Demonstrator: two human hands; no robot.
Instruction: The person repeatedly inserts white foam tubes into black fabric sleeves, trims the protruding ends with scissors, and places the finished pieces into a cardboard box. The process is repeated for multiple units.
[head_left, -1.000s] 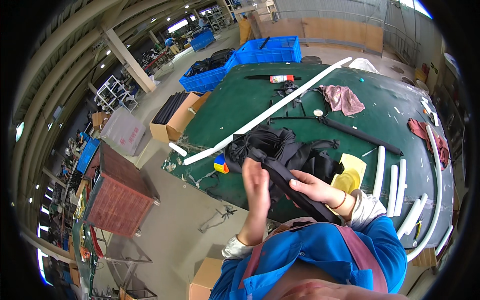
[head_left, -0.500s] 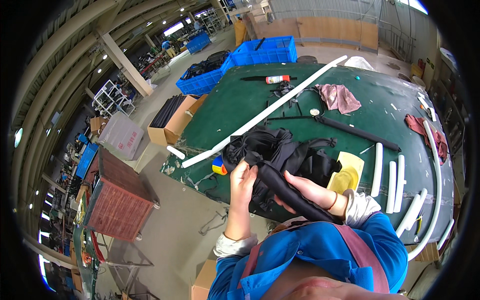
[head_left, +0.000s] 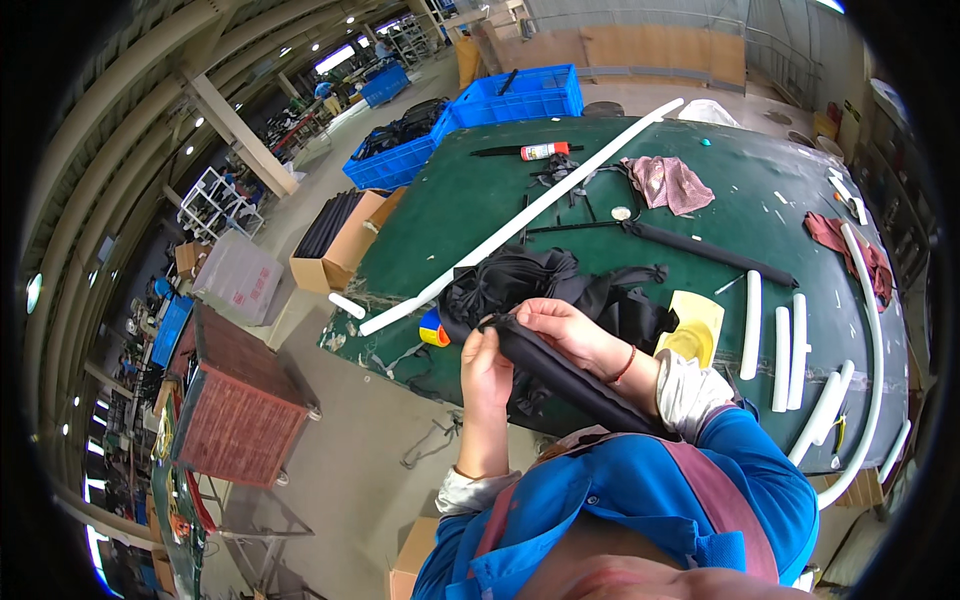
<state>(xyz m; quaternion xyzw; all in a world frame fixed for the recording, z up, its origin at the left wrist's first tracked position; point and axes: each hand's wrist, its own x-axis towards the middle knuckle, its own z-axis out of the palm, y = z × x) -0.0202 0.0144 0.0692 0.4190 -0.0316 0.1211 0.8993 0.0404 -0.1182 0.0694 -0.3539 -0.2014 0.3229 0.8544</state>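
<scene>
A thick black fabric-covered tube (head_left: pixel 575 388) slants from my body up to the pile of black fabric (head_left: pixel 515 275) on the table. My left hand (head_left: pixel 487 368) pinches the tube's far end, with fingers and thumb closed on its cover. On the other side my right hand (head_left: pixel 568 332) grips the cover's edge near the same end, thumb and fingers pressed together. Exactly what lies between the fingertips is too small to make out. Just left of the pile lies a blue-and-yellow roll (head_left: pixel 433 328). A yellow dish-like piece (head_left: pixel 695 325) rests to the right.
A long white foam tube (head_left: pixel 530 212) crosses the green table (head_left: pixel 455 185). Shorter white tubes (head_left: pixel 752 325) lie on the right. A black rod (head_left: pixel 710 252), a red-and-white can (head_left: pixel 545 151) and a pink cloth (head_left: pixel 668 185) lie farther back. Blue crates (head_left: pixel 520 98) stand beyond.
My right hand has moved from the middle of the black tube up to its far end, beside my left hand. The left hand stays at that end.
</scene>
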